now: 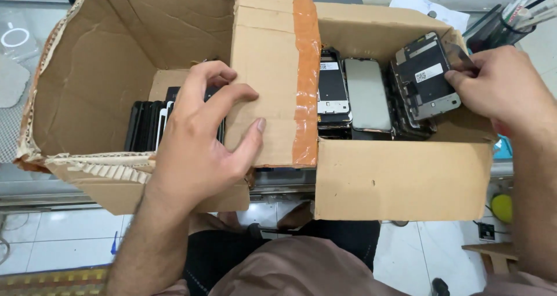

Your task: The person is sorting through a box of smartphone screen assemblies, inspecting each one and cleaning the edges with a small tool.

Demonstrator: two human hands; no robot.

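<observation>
Two open cardboard boxes (400, 180) hold stacked phone screens; the left hand (197, 151) spreads loosely over a box flap (270, 70), gripping nothing, while the right hand (505, 84) pinches by its edge a thin, light, likely fragile screen panel (426, 75) above the right box.

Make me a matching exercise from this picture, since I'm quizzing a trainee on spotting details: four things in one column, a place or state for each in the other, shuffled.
Things:
1. left hand
2. right hand
3. orange tape
4. row of dark screens

Places or states:
A. standing on edge in the box's left part
B. resting on the cardboard flap
C. running down the flap's right edge
D. in a grip on a screen panel

Pairs: 1-B, 2-D, 3-C, 4-A
</observation>
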